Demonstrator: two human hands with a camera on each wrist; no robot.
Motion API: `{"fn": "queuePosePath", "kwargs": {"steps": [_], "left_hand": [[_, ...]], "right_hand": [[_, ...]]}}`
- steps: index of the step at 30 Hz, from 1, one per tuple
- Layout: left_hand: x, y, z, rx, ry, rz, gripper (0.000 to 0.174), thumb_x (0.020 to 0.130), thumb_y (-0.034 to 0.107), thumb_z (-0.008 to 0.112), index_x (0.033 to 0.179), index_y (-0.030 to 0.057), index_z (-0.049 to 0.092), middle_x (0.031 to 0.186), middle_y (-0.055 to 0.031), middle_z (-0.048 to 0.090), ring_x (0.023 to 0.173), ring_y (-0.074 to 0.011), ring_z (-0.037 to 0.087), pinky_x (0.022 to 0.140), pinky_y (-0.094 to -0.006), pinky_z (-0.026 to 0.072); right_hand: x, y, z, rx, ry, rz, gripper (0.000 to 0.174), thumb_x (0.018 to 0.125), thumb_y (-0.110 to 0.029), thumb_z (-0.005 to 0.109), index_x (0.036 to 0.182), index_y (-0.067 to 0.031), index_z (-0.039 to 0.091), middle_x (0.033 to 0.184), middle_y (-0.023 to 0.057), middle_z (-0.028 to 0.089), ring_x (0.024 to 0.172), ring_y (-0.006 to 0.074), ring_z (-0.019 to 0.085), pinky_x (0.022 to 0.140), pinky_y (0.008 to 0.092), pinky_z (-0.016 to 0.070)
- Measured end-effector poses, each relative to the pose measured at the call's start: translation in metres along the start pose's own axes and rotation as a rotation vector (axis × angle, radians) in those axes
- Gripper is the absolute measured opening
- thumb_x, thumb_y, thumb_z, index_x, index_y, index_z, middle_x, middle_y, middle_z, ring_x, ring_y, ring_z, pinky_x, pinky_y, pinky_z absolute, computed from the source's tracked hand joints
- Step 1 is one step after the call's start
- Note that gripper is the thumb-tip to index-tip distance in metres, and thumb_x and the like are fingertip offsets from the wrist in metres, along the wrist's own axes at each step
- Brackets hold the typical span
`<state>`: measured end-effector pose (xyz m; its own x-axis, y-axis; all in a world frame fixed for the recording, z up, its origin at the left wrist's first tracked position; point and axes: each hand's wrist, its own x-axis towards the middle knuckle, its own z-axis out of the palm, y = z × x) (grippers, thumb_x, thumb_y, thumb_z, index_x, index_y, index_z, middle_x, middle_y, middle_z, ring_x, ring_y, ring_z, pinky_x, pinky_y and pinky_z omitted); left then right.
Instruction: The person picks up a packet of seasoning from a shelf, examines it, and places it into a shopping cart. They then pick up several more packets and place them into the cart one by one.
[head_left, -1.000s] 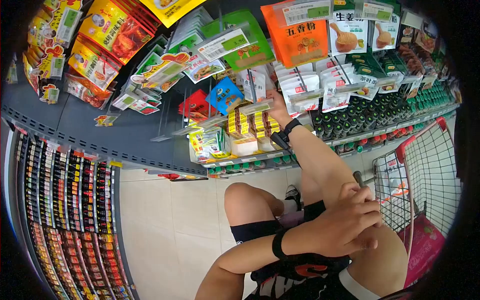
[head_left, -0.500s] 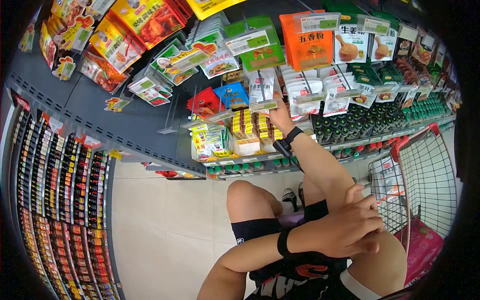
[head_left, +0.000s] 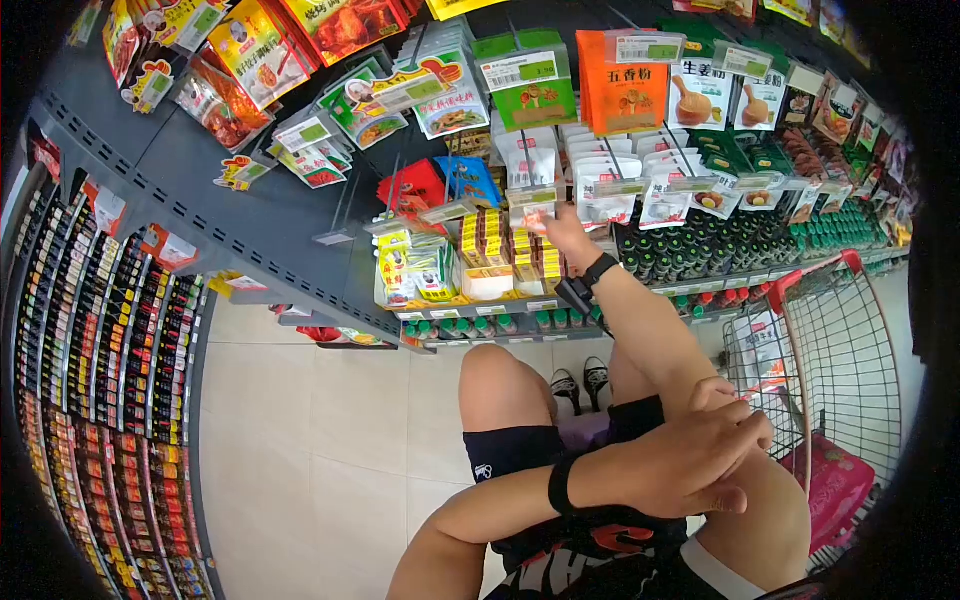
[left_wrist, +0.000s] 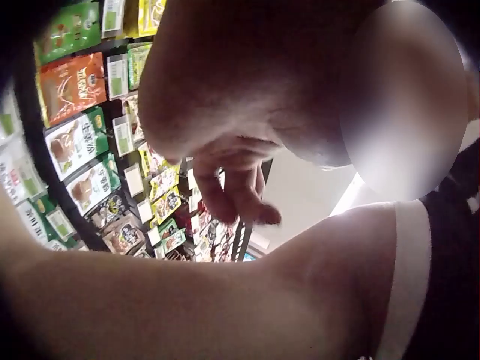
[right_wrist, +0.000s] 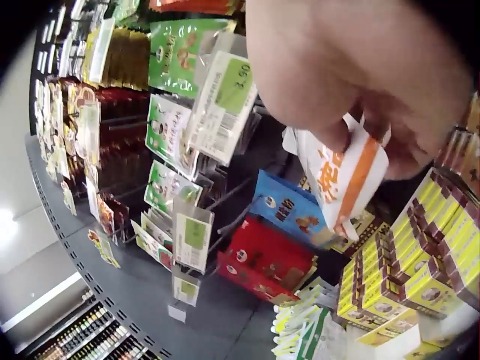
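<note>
My right hand (head_left: 568, 236) is at the hanging seasoning rack and pinches a small white seasoning packet with an orange stripe (right_wrist: 346, 178). Thumb and fingertips grip its upper part in the right wrist view. White packets (head_left: 528, 160) hang on a hook just above this hand, behind a clear price-tag holder. Across my body reaches my left hand (head_left: 690, 460), lying over the right upper arm with its fingers loosely bent and nothing in them. In the left wrist view, the left fingers (left_wrist: 241, 191) hang down loosely above the right arm.
Orange packets (head_left: 632, 85) and green packets (head_left: 525, 100) hang above. Yellow-brown boxes (head_left: 487, 240), a blue packet (right_wrist: 289, 206) and red packets (right_wrist: 262, 255) lie close by. A wire shopping cart (head_left: 845, 340) holding packages stands at right. Bottles fill a left shelf (head_left: 100, 320).
My right hand has come slightly down and right, drawing the white packet lower beneath the price tag. My left hand stays over the right arm. The head view has shifted a little.
</note>
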<state>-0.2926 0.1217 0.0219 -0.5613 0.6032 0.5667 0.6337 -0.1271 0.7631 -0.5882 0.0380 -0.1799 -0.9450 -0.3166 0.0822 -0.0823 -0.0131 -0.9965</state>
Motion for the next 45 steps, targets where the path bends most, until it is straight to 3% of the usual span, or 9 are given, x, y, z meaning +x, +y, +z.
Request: {"fn": "queuePosePath", "kwargs": {"steps": [8, 14, 19, 22, 26, 30, 34, 38, 45], "left_hand": [[-0.015, -0.004, -0.026, 0.114, 0.515, 0.002, 0.028, 0.079, -0.002, 0.076, 0.091, 0.0084, 0.052, 0.084, -0.0056, 0.059, 0.084, -0.027, 0.059, 0.084, -0.0394, 0.0439], [-0.055, -0.045, -0.061, 0.09, 0.582, 0.003, 0.027, 0.075, 0.002, 0.083, 0.09, 0.006, 0.06, 0.086, -0.0081, 0.065, 0.085, -0.0246, 0.062, 0.082, -0.0368, 0.0477], [-0.07, -0.103, -0.102, 0.161, 0.866, -0.051, 0.022, 0.074, -0.006, 0.078, 0.091, 0.0007, 0.066, 0.089, -0.0088, 0.068, 0.085, -0.0208, 0.064, 0.08, -0.0325, 0.0504], [-0.082, -0.125, -0.127, 0.23, 1.03, -0.105, 0.015, 0.079, -0.006, 0.075, 0.091, -0.001, 0.067, 0.089, -0.0084, 0.069, 0.084, -0.0166, 0.063, 0.079, -0.0294, 0.0499], [-0.108, -0.161, -0.144, 0.309, 1.297, -0.26, 0.005, 0.091, 0.0, 0.068, 0.094, -0.0025, 0.065, 0.084, -0.0068, 0.068, 0.08, -0.0114, 0.061, 0.077, -0.0261, 0.0485], [-0.122, -0.182, -0.149, 0.179, 1.257, -0.403, 0.027, 0.106, 0.023, 0.049, 0.105, -0.0016, 0.06, 0.078, -0.0044, 0.062, 0.073, -0.0105, 0.057, 0.074, -0.0253, 0.0466], [-0.112, -0.194, -0.147, 0.068, 1.055, -0.229, 0.049, 0.106, 0.042, 0.043, 0.117, -0.0039, 0.056, 0.09, -0.006, 0.062, 0.082, -0.0134, 0.056, 0.078, -0.0286, 0.046], [-0.108, -0.204, -0.145, -0.035, 0.995, -0.224, 0.034, 0.096, 0.024, 0.065, 0.117, -0.0029, 0.06, 0.093, -0.0034, 0.062, 0.083, -0.0097, 0.056, 0.077, -0.0258, 0.0459], [-0.113, -0.197, -0.147, -0.162, 1.054, -0.36, 0.036, 0.1, 0.013, 0.059, 0.131, -0.0052, 0.053, 0.123, -0.0072, 0.062, 0.111, -0.0132, 0.057, 0.098, -0.0297, 0.0446]], "right_hand": [[-0.049, -0.045, -0.029, 0.03, -0.071, 0.228, 0.037, 0.095, -0.014, 0.055, 0.124, 0.0091, 0.056, 0.117, 0.0163, 0.066, 0.104, 0.0241, 0.063, 0.091, 0.0336, 0.0491], [-0.08, -0.046, -0.069, 0.034, -0.14, 0.358, 0.027, 0.083, -0.013, 0.057, 0.102, 0.0041, 0.063, 0.088, 0.009, 0.066, 0.079, 0.018, 0.062, 0.072, 0.03, 0.0493], [-0.082, -0.041, -0.103, -0.068, -0.119, 0.151, 0.015, 0.075, -0.01, 0.057, 0.074, 0.0035, 0.063, 0.082, 0.0097, 0.062, 0.078, 0.0189, 0.057, 0.072, 0.0315, 0.0453], [-0.066, -0.035, -0.128, 0.033, -0.49, 0.193, 0.023, 0.072, -0.011, 0.055, 0.085, 0.0047, 0.066, 0.079, 0.0035, 0.065, 0.072, 0.0127, 0.058, 0.07, 0.0254, 0.0468], [-0.059, -0.028, -0.13, 0.429, -0.438, 0.276, 0.033, 0.071, -0.008, 0.053, 0.097, 0.0072, 0.066, 0.089, 0.0084, 0.069, 0.08, 0.0157, 0.065, 0.075, 0.0283, 0.053], [-0.051, -0.026, -0.13, 0.702, -0.459, 0.195, 0.048, 0.075, -0.007, 0.051, 0.12, 0.0068, 0.059, 0.114, 0.0155, 0.068, 0.101, 0.0232, 0.067, 0.092, 0.0354, 0.054], [-0.058, -0.053, -0.107, 0.841, -0.402, 0.126, 0.049, 0.085, -0.008, 0.051, 0.132, 0.0056, 0.051, 0.126, 0.0155, 0.063, 0.115, 0.024, 0.062, 0.101, 0.0364, 0.0481], [-0.062, -0.062, -0.1, 0.489, -0.352, 0.029, 0.038, 0.096, -0.008, 0.053, 0.132, 0.0028, 0.053, 0.123, 0.0098, 0.064, 0.112, 0.0162, 0.061, 0.098, 0.0333, 0.0476], [-0.069, -0.106, -0.079, -0.086, -0.414, -0.07, 0.029, 0.099, -0.01, 0.052, 0.125, 0.0023, 0.058, 0.108, 0.0061, 0.069, 0.097, 0.0097, 0.06, 0.085, 0.028, 0.0508]]}}
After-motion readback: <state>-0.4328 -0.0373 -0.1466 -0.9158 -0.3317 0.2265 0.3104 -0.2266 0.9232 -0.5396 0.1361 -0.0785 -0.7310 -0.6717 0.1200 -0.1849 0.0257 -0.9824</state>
